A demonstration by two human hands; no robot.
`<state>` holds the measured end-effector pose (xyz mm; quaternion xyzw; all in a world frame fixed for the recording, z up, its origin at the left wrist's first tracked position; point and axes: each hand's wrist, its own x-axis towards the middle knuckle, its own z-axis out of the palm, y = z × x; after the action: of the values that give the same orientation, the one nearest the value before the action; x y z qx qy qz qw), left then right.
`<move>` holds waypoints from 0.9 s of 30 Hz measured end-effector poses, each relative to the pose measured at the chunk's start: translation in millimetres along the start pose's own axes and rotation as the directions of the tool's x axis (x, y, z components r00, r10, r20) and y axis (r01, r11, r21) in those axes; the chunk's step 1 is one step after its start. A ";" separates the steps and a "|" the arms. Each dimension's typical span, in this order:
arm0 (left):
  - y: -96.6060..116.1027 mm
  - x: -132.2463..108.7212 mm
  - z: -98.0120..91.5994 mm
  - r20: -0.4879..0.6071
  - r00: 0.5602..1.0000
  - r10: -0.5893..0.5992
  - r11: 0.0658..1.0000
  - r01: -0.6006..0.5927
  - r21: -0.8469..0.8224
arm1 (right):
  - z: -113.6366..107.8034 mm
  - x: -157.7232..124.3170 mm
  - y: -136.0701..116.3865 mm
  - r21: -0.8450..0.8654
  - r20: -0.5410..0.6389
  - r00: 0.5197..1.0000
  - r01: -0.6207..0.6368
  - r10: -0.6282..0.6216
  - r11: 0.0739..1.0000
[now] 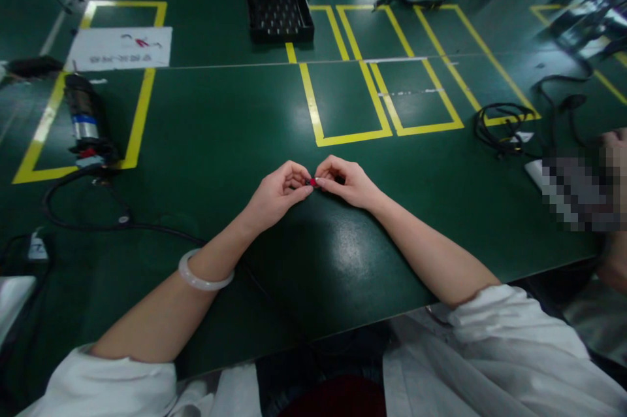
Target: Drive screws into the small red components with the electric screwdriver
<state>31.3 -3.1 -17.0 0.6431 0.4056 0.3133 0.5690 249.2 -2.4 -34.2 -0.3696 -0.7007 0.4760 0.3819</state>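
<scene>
Our left hand (280, 189) and right hand (350, 183) pinch a small red-and-black part (313, 182) directly between them, its long axis apparently crosswise.

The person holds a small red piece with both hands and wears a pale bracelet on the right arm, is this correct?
No: the head view shows the pale bracelet on the left arm. The left hand and right hand do hold the small red piece.

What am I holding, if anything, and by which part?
A small red piece, pinched at opposite sides by your left hand and right hand; exact parts are too small to tell.
</scene>
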 end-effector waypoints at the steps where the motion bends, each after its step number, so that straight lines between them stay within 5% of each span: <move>1: -0.5 0.0 -0.1 -0.003 1.000 -0.007 1.000 0.007 -0.005 | -0.1 -0.1 0.2 -0.010 -0.007 1.000 0.013 -0.013 1.000; 27: -3.9 0.4 -1.8 -0.021 1.000 0.011 1.000 -0.010 0.024 | 1.1 1.3 0.6 -0.151 0.003 0.993 0.121 -0.122 0.981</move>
<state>29.3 -1.8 -20.6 0.6484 0.4120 0.3183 0.5555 247.8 -1.6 -34.8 -0.3554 -0.7547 0.3965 0.3833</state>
